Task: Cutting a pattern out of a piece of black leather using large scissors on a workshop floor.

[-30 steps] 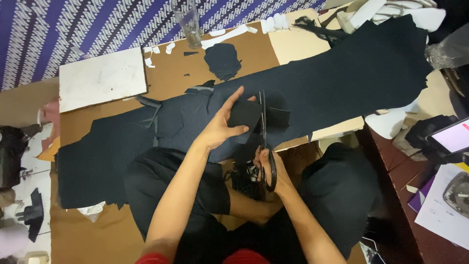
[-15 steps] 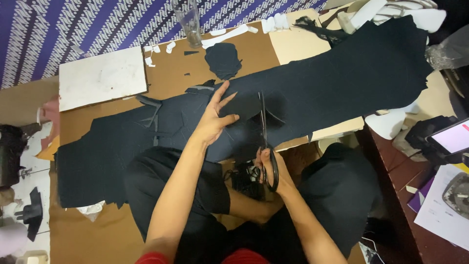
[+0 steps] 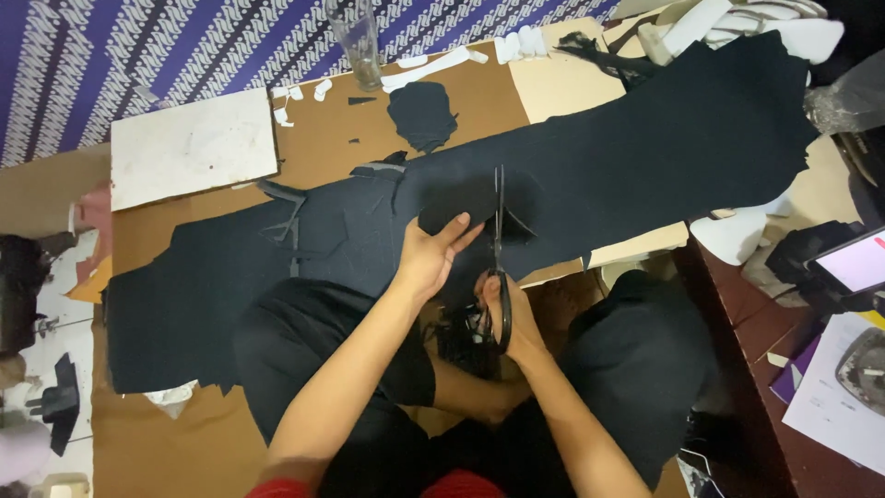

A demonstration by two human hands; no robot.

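Observation:
A long sheet of black material point(image 3: 645, 148) lies across a brown cardboard surface point(image 3: 323, 148). My right hand point(image 3: 507, 314) grips black scissors point(image 3: 500, 249), blades pointing away from me into the sheet's near edge. My left hand point(image 3: 429, 258) pinches a partly cut black flap point(image 3: 456, 205) just left of the blades and lifts it slightly. A small cut black piece point(image 3: 422, 112) lies apart on the cardboard farther back.
A white board point(image 3: 194, 155) lies at the back left, a clear glass point(image 3: 355, 41) stands at the back edge, white scraps point(image 3: 433, 66) beside it. A dark table with papers point(image 3: 839, 387) and a lit screen point(image 3: 853, 263) is at right. Patterned purple cloth point(image 3: 184, 46) lies behind.
My left hand drew back toward me from lying flat on the sheet and now grips the cut flap. The scissors stay in about the same place.

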